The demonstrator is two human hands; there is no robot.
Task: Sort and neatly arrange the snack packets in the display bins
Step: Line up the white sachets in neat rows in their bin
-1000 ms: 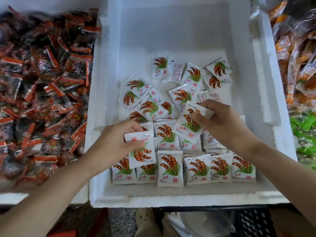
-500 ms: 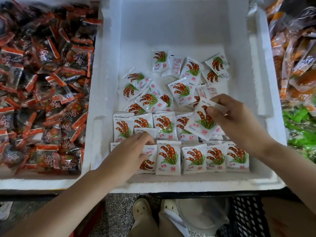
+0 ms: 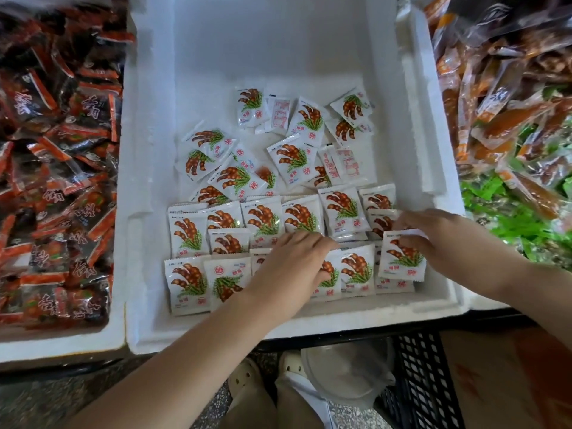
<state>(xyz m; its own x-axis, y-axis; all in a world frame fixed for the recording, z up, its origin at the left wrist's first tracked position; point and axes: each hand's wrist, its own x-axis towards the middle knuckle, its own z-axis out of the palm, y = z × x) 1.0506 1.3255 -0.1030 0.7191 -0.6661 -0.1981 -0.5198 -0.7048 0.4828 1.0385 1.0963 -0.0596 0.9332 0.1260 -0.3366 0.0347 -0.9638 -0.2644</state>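
even soft daylight, faint shadows; edges bent and blurred, centre sharp.

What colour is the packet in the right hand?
The packet is white with brown pods and green leaves, head view.

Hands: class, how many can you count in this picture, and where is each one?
2. The left hand lies on the arranged packets near the front of the foam bin; the right hand pinches one white packet at the bin's right side. None seems hidden.
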